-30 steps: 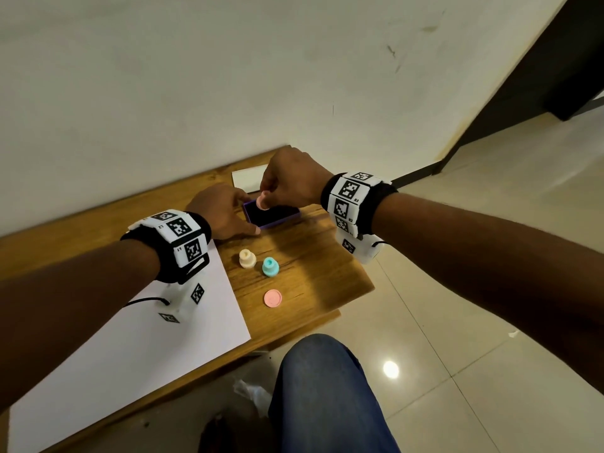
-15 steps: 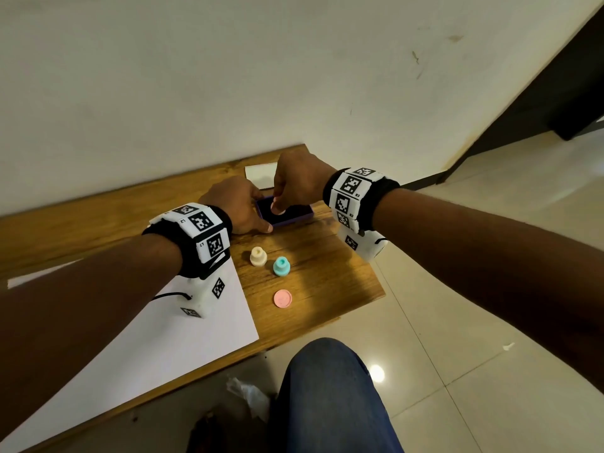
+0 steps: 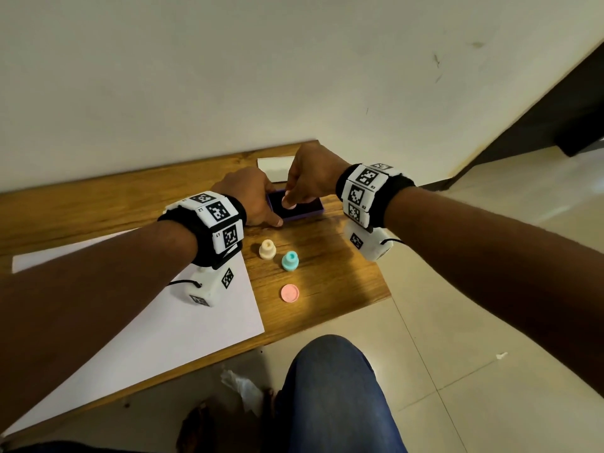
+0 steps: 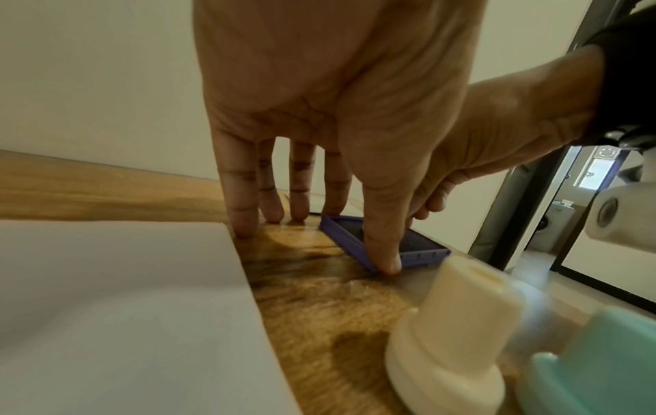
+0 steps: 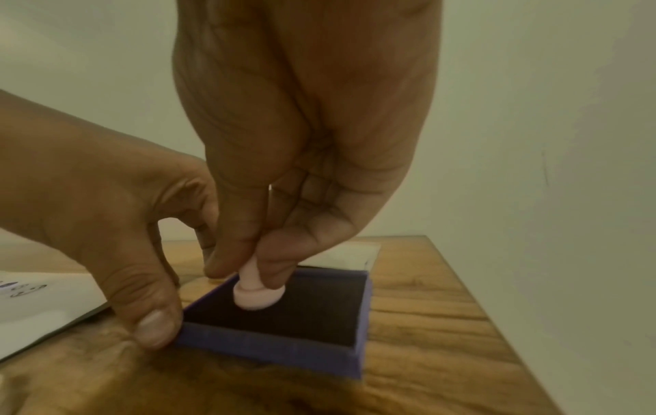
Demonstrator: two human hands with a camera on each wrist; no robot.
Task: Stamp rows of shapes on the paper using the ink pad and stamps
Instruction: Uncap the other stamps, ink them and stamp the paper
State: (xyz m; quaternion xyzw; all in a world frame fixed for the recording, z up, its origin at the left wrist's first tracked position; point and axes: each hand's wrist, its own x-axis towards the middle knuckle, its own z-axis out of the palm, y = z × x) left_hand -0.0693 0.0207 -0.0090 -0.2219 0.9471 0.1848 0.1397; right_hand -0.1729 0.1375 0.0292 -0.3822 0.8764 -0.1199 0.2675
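The purple ink pad point(image 3: 305, 210) lies open at the table's far right. My right hand point(image 3: 291, 199) pinches a pink stamp point(image 5: 257, 297) by its stem and holds its round base down on the dark ink surface point(image 5: 309, 317). My left hand point(image 3: 258, 204) steadies the pad: its thumb point(image 5: 152, 328) presses the near left corner, and its straight fingers point(image 4: 245, 213) touch the table beside the pad. A cream stamp point(image 3: 267, 249) and a teal stamp point(image 3: 289, 260) stand upright nearer me. White paper point(image 3: 183, 322) lies to the left, under my left forearm.
A round pink cap point(image 3: 289, 293) lies near the wooden table's front edge point(image 3: 327, 322). A white lid point(image 3: 273, 165) sits behind the pad by the wall. My knee point(image 3: 330, 387) is below the table edge. Tiled floor lies to the right.
My right hand has lowered the pink stamp from just above the pad onto the ink surface. The left hand has stayed at the pad's left side.
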